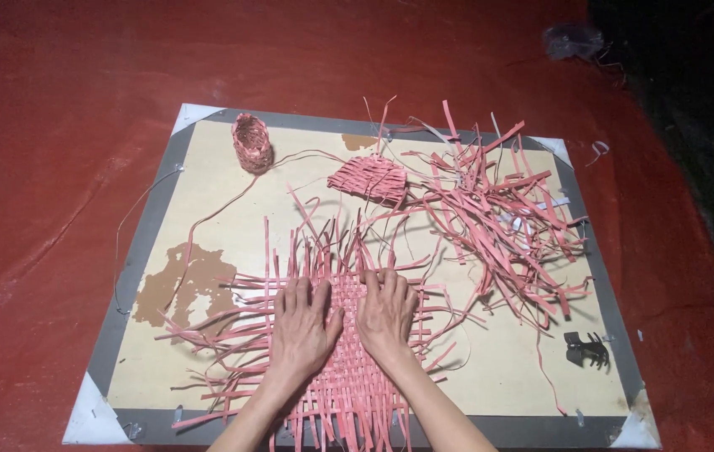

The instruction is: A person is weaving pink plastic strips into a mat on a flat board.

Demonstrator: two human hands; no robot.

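Note:
A flat woven mat of pink strips (347, 381) lies at the near middle of a pale board (491, 368), loose strip ends sticking out on all sides. My left hand (300, 325) presses palm down on the mat's left part, fingers spread. Beside it, my right hand (387, 315) lies flat on the mat, thumbs nearly touching. Neither hand holds anything.
A small woven pink cup (252, 142) stands at the board's far left. A half-woven pink piece (368, 178) lies far middle, a heap of loose pink strips (503, 213) to the right. A black hair clip (585, 348) lies near right. Red floor (47, 167) surrounds the board.

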